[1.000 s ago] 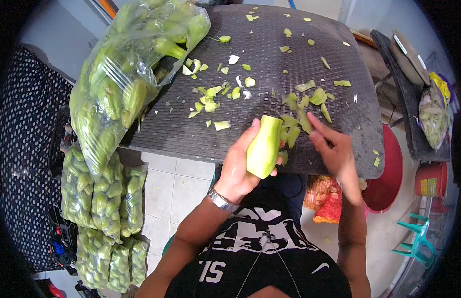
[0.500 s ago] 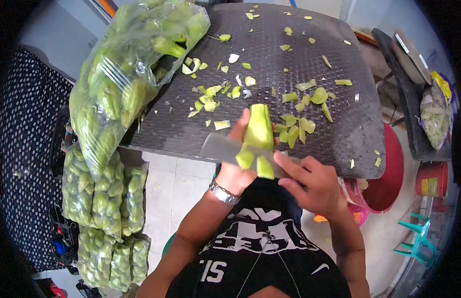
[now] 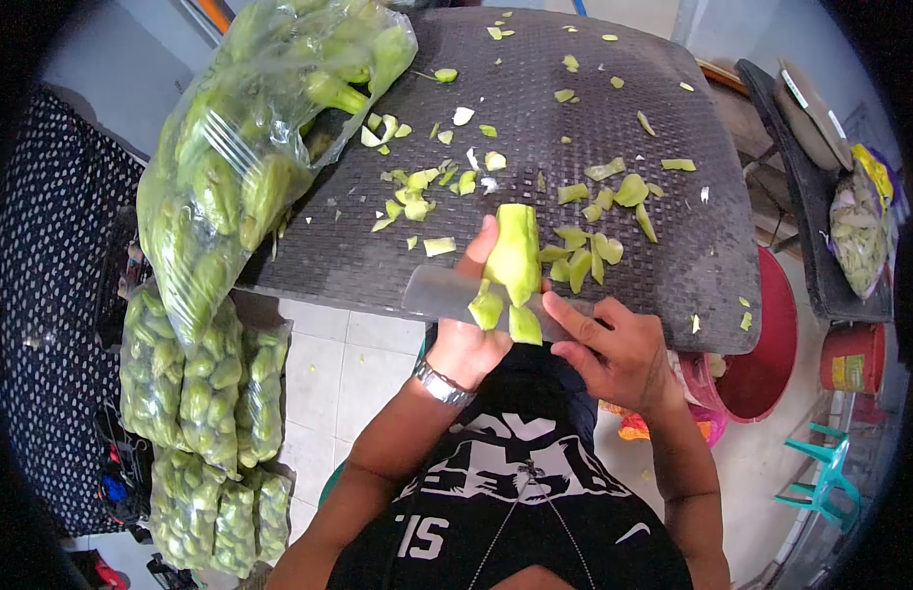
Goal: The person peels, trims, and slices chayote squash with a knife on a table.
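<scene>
My left hand, with a metal watch at the wrist, is closed around a partly peeled, pale green chayote above the table's near edge. My right hand grips a knife whose wide blade lies across the lower end of the chayote; the handle is mostly hidden in the fingers. Two cut pieces, one a green peel slice, rest on the blade. Scattered peel pieces lie on the dark woven-pattern table just beyond my hands.
A large clear bag of chayotes leans over the table's left side. Several filled bags stand on the floor below. At right are a red tub, a teal stool and a side table with a bag on it.
The knife blade and chayote have shifted slightly, with the chayote turned a little in my left hand. Its lower end now shows a tapered cut. Both hands keep their hold.
</scene>
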### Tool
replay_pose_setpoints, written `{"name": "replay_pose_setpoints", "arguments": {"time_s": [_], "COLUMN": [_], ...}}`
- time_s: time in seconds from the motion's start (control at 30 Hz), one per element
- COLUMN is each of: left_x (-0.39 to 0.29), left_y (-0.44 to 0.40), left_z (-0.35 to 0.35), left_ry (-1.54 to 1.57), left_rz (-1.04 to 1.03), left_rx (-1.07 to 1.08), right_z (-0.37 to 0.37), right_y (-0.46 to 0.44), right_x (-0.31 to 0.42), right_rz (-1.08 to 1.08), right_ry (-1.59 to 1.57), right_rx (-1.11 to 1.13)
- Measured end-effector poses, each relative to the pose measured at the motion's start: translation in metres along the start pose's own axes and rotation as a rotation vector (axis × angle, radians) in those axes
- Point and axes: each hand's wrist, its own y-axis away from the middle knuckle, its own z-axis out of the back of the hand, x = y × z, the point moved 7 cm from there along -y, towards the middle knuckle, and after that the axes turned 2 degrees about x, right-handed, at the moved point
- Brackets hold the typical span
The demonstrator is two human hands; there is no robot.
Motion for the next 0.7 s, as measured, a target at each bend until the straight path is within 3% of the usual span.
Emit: {"name": "replay_pose_setpoints", "arguments": {"time_s": [0.07, 0.2, 0.3, 0.37, 0.43, 0.47, 0.63, 0.7], "left_x": [0.0, 0.008, 0.009, 0.007, 0.007, 0.009, 0.015, 0.016], "left_y": [0.0, 0.01, 0.004, 0.003, 0.003, 0.002, 0.016, 0.014], "left_z": [0.0, 0.003, 0.007, -0.009, -0.007, 0.004, 0.003, 0.006], "left_ry": [0.041, -0.114, -0.061, -0.021, -0.042, -0.09, -0.137, -0.14], "left_rz": [-0.037, 0.077, 0.062, 0.027, 0.02, 0.049, 0.12, 0.094], "left_rx": [-0.113, 0.197, 0.146, -0.011, -0.054, 0.105, 0.058, 0.089], "right_z": [0.001, 0.007, 0.008, 0.007, 0.009, 0.01, 0.02, 0.017], "right_y": [-0.001, -0.002, 0.0, -0.001, -0.003, -0.003, -0.005, -0.003], "right_x": [-0.007, -0.033, -0.022, -0.006, -0.009, -0.015, -0.049, -0.038], "right_rz": [-0.026, -0.064, -0.015, -0.022, -0.03, -0.03, -0.083, -0.024], "right_ry": [0.003, -0.085, -0.085, -0.081, -0.081, -0.077, -0.141, -0.116], "right_rx": [-0.027, -0.13, -0.065, 0.059, 0.014, -0.011, -0.174, -0.096]}}
